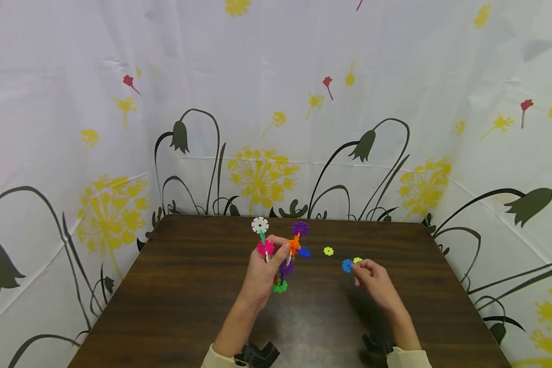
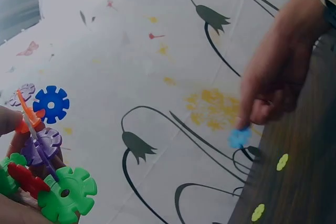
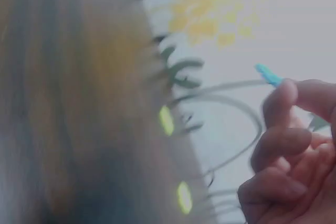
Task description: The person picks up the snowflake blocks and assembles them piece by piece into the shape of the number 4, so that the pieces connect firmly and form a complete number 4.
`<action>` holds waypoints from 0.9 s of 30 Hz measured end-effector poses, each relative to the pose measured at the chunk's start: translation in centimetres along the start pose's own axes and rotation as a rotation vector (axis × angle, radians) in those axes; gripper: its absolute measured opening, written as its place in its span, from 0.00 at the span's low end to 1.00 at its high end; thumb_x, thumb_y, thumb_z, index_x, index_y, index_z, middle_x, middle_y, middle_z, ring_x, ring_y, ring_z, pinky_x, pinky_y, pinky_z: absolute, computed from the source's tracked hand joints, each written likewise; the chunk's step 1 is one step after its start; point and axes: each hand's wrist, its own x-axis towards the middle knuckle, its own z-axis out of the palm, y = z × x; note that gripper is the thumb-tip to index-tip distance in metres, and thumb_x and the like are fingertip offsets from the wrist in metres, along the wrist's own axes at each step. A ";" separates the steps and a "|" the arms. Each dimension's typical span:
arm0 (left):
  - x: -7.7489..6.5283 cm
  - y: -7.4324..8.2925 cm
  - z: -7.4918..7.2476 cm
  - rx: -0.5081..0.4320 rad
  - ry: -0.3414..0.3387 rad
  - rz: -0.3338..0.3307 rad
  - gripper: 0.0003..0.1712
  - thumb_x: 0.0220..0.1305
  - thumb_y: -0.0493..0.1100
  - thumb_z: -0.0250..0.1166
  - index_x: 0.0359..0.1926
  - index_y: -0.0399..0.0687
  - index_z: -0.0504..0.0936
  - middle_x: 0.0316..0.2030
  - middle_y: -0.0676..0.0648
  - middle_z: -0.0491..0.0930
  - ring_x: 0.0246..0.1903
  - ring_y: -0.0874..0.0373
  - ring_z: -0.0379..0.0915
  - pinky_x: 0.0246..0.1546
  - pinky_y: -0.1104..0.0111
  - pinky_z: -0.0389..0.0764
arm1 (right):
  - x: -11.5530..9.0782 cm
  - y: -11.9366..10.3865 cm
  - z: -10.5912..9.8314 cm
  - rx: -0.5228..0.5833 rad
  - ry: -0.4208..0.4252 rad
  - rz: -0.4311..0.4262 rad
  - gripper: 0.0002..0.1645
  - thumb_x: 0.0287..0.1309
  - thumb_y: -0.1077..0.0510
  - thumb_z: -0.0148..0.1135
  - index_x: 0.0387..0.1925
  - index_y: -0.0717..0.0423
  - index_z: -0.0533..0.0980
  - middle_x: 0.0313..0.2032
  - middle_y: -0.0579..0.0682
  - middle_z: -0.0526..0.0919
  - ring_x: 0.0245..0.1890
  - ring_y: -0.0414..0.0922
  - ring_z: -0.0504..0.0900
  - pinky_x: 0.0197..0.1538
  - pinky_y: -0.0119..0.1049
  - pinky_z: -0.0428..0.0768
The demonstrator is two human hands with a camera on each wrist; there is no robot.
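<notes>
My left hand point(image 1: 257, 276) grips a built-up cluster of notched plastic discs, with a white disc point(image 1: 259, 225), a pink disc point(image 1: 265, 248), an orange disc point(image 1: 294, 245) and a green disc point(image 2: 67, 195) among the joined pieces. Part of the cluster is hidden behind the fingers. Over the right half of the table, my right hand point(image 1: 376, 283) pinches a single light blue notched disc point(image 1: 347, 265) between thumb and finger. That disc is held up, apart from the cluster, and looks edge-on in the right wrist view.
Two loose yellow-green discs lie on the dark wooden table point(image 1: 179, 291): one disc point(image 1: 328, 251) between the hands, the other disc point(image 1: 357, 260) partly behind the right fingers. A white flower-print curtain point(image 1: 276, 102) hangs beyond the table's back edge.
</notes>
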 end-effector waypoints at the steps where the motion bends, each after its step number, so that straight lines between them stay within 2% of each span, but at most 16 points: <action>1: 0.0 0.0 -0.1 0.005 -0.004 -0.001 0.11 0.81 0.44 0.63 0.48 0.39 0.79 0.35 0.51 0.83 0.35 0.59 0.80 0.37 0.72 0.82 | -0.1 -0.6 0.2 0.031 -0.006 -0.040 0.22 0.80 0.48 0.61 0.50 0.65 0.77 0.26 0.47 0.80 0.21 0.38 0.69 0.25 0.31 0.70; 5: -0.2 0.2 -0.4 0.007 -0.011 0.019 0.11 0.80 0.43 0.64 0.50 0.38 0.79 0.35 0.51 0.84 0.35 0.59 0.79 0.38 0.72 0.81 | -1.0 -3.5 1.2 0.119 -0.043 -0.200 0.16 0.81 0.54 0.59 0.50 0.66 0.77 0.27 0.52 0.84 0.22 0.41 0.76 0.28 0.34 0.81; 8: -0.3 0.4 -0.4 0.000 -0.016 0.052 0.08 0.80 0.43 0.64 0.47 0.42 0.80 0.36 0.52 0.83 0.35 0.60 0.78 0.38 0.72 0.81 | -2.2 -6.3 2.2 0.144 -0.047 -0.310 0.11 0.81 0.59 0.59 0.49 0.66 0.77 0.30 0.56 0.88 0.24 0.47 0.82 0.31 0.39 0.87; 10: -0.5 0.6 -0.5 -0.007 -0.014 0.073 0.07 0.80 0.42 0.64 0.47 0.42 0.80 0.38 0.52 0.83 0.35 0.60 0.79 0.39 0.72 0.82 | -3.0 -8.2 3.1 0.153 -0.046 -0.370 0.08 0.80 0.61 0.59 0.48 0.64 0.78 0.32 0.56 0.89 0.26 0.49 0.86 0.32 0.40 0.87; 14: -0.7 0.9 -0.6 -0.001 0.002 0.106 0.08 0.80 0.41 0.64 0.46 0.40 0.79 0.45 0.51 0.84 0.39 0.57 0.85 0.46 0.68 0.88 | -4.3 -11.0 4.8 0.167 -0.048 -0.459 0.04 0.79 0.64 0.59 0.46 0.60 0.79 0.32 0.50 0.92 0.26 0.49 0.89 0.30 0.33 0.83; 18: -0.9 0.7 -0.5 0.000 0.008 0.125 0.07 0.80 0.41 0.64 0.43 0.42 0.79 0.47 0.49 0.84 0.41 0.53 0.89 0.50 0.63 0.90 | -5.1 -12.5 6.0 0.172 -0.065 -0.536 0.04 0.78 0.67 0.59 0.46 0.61 0.80 0.33 0.49 0.93 0.28 0.45 0.90 0.36 0.34 0.87; 21: -1.0 0.7 -0.4 0.008 0.003 0.138 0.08 0.80 0.42 0.64 0.42 0.42 0.79 0.47 0.49 0.84 0.41 0.54 0.89 0.50 0.64 0.90 | -5.4 -12.9 6.6 0.192 -0.079 -0.572 0.04 0.77 0.69 0.59 0.47 0.64 0.79 0.34 0.52 0.92 0.28 0.46 0.90 0.40 0.39 0.91; 27: -1.4 0.9 -0.7 0.026 0.010 0.122 0.10 0.80 0.43 0.64 0.41 0.42 0.78 0.48 0.49 0.84 0.42 0.50 0.89 0.50 0.63 0.90 | -5.6 -13.0 7.4 0.206 -0.074 -0.597 0.04 0.77 0.70 0.58 0.47 0.65 0.78 0.34 0.52 0.92 0.28 0.51 0.89 0.40 0.39 0.91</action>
